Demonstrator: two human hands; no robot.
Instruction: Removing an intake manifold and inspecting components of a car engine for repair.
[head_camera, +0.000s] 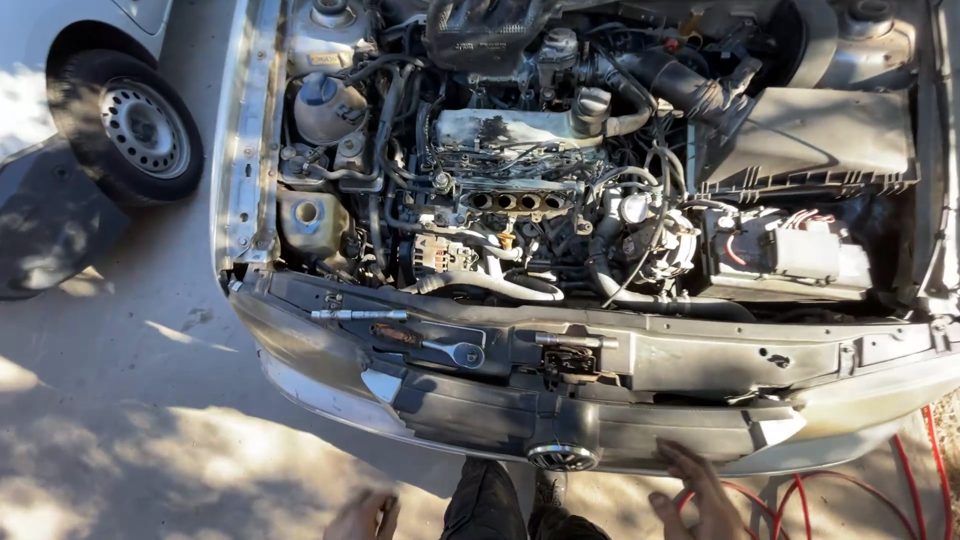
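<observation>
Engine bay, head view. No packages, signs or screens seen. One label (323, 60): small yellowish rectangle on the pale metal strut tower at upper left of the bay, above the round blue-capped reservoir (print too small to resolve). One badge (561, 457): round chrome emblem at centre of the dark front bumper, bottom of frame, partly in shadow.

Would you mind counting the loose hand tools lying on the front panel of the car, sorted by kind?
Ratchet wrench: 1
Extension bar: 1
Total: 2
Both hands, left and right, hold nothing.
</observation>
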